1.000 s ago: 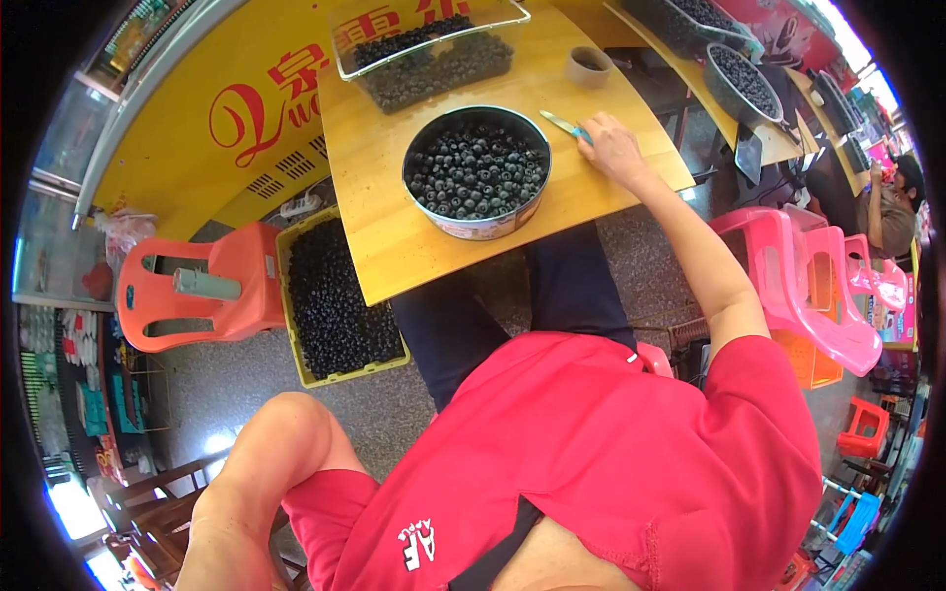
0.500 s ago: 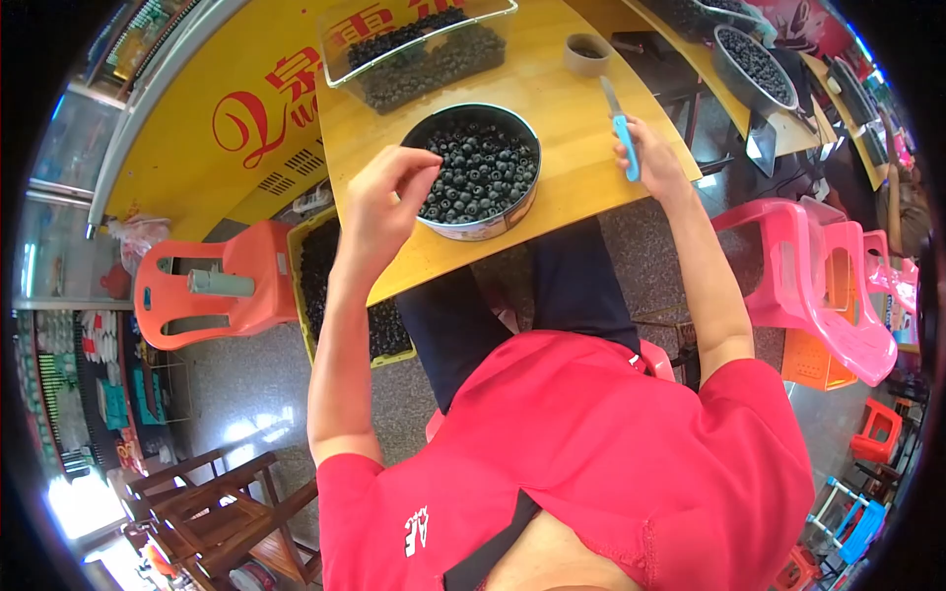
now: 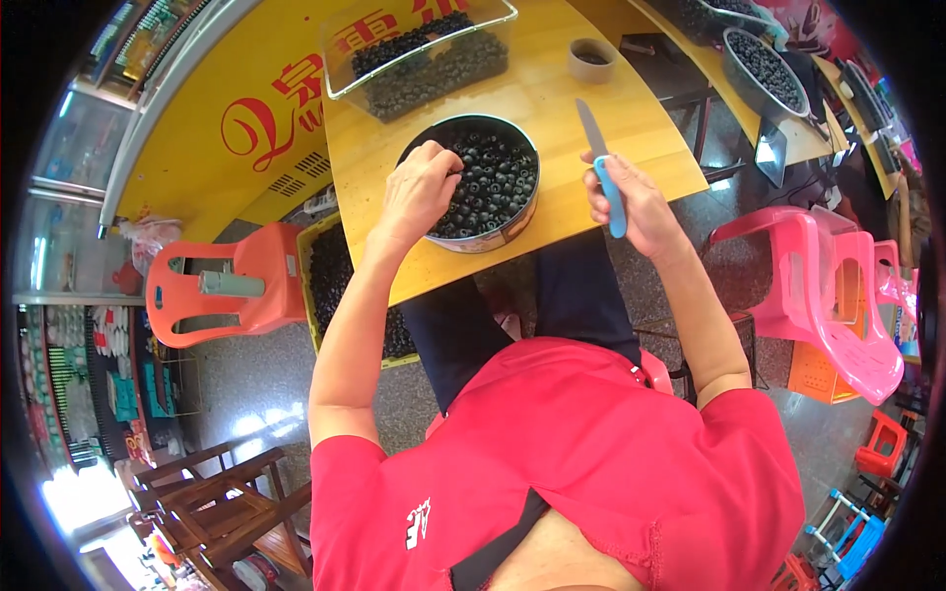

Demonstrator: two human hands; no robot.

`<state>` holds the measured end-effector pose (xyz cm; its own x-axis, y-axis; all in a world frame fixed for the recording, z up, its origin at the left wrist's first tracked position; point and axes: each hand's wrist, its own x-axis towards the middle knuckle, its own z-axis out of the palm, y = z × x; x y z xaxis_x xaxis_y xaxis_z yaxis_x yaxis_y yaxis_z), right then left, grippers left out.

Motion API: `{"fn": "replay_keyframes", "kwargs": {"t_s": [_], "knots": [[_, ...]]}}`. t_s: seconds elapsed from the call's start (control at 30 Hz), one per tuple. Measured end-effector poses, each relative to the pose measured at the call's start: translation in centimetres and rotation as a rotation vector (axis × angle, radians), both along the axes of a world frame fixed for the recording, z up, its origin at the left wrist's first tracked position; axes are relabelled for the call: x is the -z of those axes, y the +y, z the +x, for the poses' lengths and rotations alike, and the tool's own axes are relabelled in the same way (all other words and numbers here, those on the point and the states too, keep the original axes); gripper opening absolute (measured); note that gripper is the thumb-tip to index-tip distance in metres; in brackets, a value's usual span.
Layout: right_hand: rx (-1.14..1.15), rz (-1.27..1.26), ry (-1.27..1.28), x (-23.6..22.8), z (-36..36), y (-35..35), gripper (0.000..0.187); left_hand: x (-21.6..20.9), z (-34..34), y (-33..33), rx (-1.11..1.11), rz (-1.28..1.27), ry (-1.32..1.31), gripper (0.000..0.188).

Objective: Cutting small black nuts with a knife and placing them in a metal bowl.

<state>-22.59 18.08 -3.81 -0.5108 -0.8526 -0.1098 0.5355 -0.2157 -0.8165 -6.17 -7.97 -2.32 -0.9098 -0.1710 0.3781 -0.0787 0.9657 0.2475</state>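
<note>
A round tin (image 3: 499, 236) full of small, dark, round, berry-like pieces (image 3: 495, 187) stands near the front edge of the wooden table. My left hand (image 3: 422, 194) is over its left side, fingers curled inward at the pieces; whether something is pinched there is hidden. To the right of the tin, my right hand (image 3: 645, 209) grips a knife (image 3: 615, 202) by its light blue handle. Its blade points up and away from me, over the table.
A clear plastic bin (image 3: 439, 84) of similar dark pieces and a small round cup (image 3: 591, 65) sit farther back on the table (image 3: 572, 128). Below left is a yellow crate (image 3: 311, 286) beside an orange chair (image 3: 232, 286). Pink chairs (image 3: 788, 256) stand right.
My left hand has come down onto the tin's contents, its fingers curling in. My right hand has moved slightly left and nearer to me, with the knife tilting further left.
</note>
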Motion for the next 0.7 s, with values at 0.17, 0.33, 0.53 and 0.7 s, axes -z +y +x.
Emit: {"fn": "replay_keyframes", "kwargs": {"t_s": [0.17, 0.33, 0.53, 0.7], "knots": [[-0.098, 0.019, 0.22, -2.4, 2.5, -2.7, 0.03, -0.4, 0.7, 0.4, -0.032, 0.6, -0.002, 0.012], [0.005, 0.143, 0.485, -3.6, 5.2, -7.1, 0.028, -1.8, 1.9, 2.6, 0.096, 1.588, 0.355, 0.023], [0.011, 0.05, 0.383, -4.8, 7.4, -9.6, 0.023, -2.3, 3.1, 4.9, 0.126, 1.54, 0.456, 0.022], [-0.026, 0.069, 0.357, -5.1, 8.2, -10.0, 0.024, -2.7, 4.2, 5.9, 0.074, 1.335, 0.534, 0.021]]}}
